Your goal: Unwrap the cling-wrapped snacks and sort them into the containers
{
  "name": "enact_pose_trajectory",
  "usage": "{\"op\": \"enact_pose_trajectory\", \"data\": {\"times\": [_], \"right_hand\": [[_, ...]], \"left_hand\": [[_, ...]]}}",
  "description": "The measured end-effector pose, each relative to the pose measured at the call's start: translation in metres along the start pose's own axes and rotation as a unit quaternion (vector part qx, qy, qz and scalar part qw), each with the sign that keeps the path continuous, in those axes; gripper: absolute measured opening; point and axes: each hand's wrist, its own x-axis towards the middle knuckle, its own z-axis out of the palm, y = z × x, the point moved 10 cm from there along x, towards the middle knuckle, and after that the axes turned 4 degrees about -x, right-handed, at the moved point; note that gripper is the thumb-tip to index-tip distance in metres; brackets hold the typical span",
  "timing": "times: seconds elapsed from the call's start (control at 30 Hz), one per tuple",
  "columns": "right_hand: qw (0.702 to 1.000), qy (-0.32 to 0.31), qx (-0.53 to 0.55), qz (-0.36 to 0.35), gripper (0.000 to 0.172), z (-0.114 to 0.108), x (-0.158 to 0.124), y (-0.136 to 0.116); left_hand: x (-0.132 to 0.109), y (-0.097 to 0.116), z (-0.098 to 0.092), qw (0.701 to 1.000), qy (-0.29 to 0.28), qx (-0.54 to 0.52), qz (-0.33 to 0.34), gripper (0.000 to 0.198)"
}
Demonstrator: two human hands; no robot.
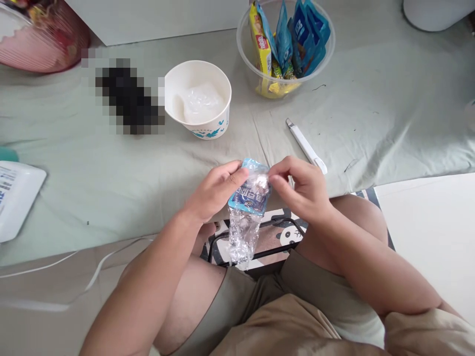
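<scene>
My left hand [218,190] is closed on a small blue snack packet [250,195] with white print, gripping its left edge with the thumb on top. Clear plastic wrap [243,235] lies over part of the packet and hangs down below it. The fingers of my right hand [300,185] pinch a crumpled bit of that wrap at the packet's upper right. Both hands are over the near edge of the cloth-covered surface, above my lap. Just beyond my right hand lies a white utility knife [306,146].
A white paper tub [208,131] holds crumpled clear plastic. A clear round container [285,89] holds several blue and yellow packets. A pixelated dark object [128,99] lies left of the tub. At the left edge is a white bottle [18,198]; a pink ribbed container [40,44] stands behind.
</scene>
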Motion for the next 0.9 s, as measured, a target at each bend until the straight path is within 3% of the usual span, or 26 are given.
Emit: {"op": "enact_pose_trajectory", "data": {"times": [0.13, 0.23, 0.3, 0.4, 0.47, 0.6, 0.73, 0.8, 0.9], "right_hand": [[0.974, 0.057, 0.145, 0.165, 0.018, -0.006, -0.003, 0.036], [0.944, 0.088, 0.214, 0.234, 0.027, -0.006, -0.004, 0.058], [0.937, 0.11, 0.223, 0.244, 0.03, -0.007, -0.003, 0.066], [0.947, 0.134, 0.2, 0.212, 0.026, -0.009, -0.002, 0.067], [0.961, 0.118, 0.178, 0.174, 0.026, -0.005, -0.001, 0.061], [0.989, 0.046, 0.099, 0.095, 0.047, 0.01, -0.001, 0.038], [0.996, 0.078, -0.014, 0.035, 0.053, 0.002, -0.002, 0.015], [0.997, 0.063, -0.045, -0.007, 0.046, 0.005, -0.001, 0.001], [0.998, 0.02, -0.057, -0.01, 0.012, 0.016, 0.0, -0.004]], "left_hand": [[-0.003, -0.003, 0.015, 0.995, -0.078, -0.033, -0.049, 0.043], [-0.003, -0.009, 0.011, 0.995, -0.061, -0.035, -0.067, 0.039], [-0.002, -0.012, 0.006, 0.996, -0.037, -0.046, -0.072, 0.037], [0.002, -0.012, -0.001, 0.995, 0.009, -0.08, -0.061, 0.035], [0.006, -0.01, -0.005, 0.991, 0.037, -0.12, -0.043, 0.035], [0.009, -0.009, -0.007, 0.987, 0.072, -0.145, -0.02, 0.029], [0.007, -0.002, -0.011, 0.988, 0.113, -0.098, 0.04, 0.033], [0.006, 0.001, -0.013, 0.986, 0.126, -0.089, 0.07, 0.036], [0.006, 0.003, -0.016, 0.983, 0.138, -0.081, 0.085, 0.038]]}}
